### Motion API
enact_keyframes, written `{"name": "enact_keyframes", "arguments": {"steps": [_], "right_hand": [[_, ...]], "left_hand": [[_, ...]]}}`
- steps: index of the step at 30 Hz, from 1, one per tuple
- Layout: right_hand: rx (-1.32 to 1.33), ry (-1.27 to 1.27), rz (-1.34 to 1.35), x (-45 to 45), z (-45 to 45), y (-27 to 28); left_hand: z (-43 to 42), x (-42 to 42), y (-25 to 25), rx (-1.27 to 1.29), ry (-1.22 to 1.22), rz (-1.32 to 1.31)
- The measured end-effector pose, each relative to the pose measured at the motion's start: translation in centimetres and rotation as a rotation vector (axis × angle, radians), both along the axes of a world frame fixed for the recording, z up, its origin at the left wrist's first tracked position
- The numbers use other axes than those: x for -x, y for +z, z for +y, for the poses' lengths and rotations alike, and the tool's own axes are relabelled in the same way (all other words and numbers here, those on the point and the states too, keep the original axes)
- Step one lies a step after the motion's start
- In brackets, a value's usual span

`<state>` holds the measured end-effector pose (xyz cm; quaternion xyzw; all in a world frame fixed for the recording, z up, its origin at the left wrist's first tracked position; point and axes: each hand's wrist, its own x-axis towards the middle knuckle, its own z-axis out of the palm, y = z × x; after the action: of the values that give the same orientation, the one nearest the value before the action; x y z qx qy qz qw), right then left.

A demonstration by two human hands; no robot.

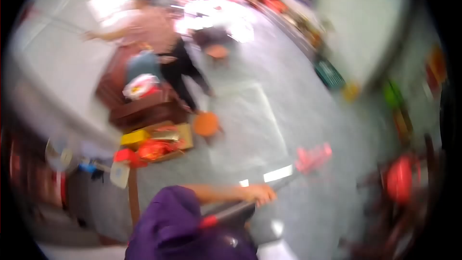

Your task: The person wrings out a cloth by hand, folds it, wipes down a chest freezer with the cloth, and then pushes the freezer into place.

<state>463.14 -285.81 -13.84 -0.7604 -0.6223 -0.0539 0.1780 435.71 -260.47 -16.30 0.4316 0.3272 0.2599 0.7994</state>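
A forearm reaches rightward from a purple sleeve (166,216) at the bottom. My left hand (260,194) ends it, fingers wrapped round a dark pole (286,181) that slants up to the right. At the pole's far end lies a blurred pink-red head (313,158), low over the grey floor. A dark piece with a red band (209,221) shows below the forearm, against the purple cloth. My right hand cannot be made out. The whole frame is smeared by motion.
A person in a pink top (154,29) leans by a brown wooden bench (144,110) with bags on it. Near it stand an orange stool (206,124) and a box of red and yellow packages (185,137). A white fan (60,154) is at left, dark furniture (392,221) at right.
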Motion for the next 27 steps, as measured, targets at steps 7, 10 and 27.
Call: {"name": "enact_keyframes", "arguments": {"steps": [7, 10, 27], "right_hand": [[0.656, -1.154, -0.027, 2.9, -27.8, 4.7], [0.724, -1.484, -0.177, 4.2, -36.0, 8.8], [0.016, -0.531, 0.902, -6.6, 10.5, 10.1]], "left_hand": [[13.7, -7.4, 3.5, 0.753, -0.069, 0.205], [16.3, -9.9, 2.4, 0.757, -0.125, 0.173], [14.9, -34.8, 1.3, 0.57, -0.055, 0.351]]}}
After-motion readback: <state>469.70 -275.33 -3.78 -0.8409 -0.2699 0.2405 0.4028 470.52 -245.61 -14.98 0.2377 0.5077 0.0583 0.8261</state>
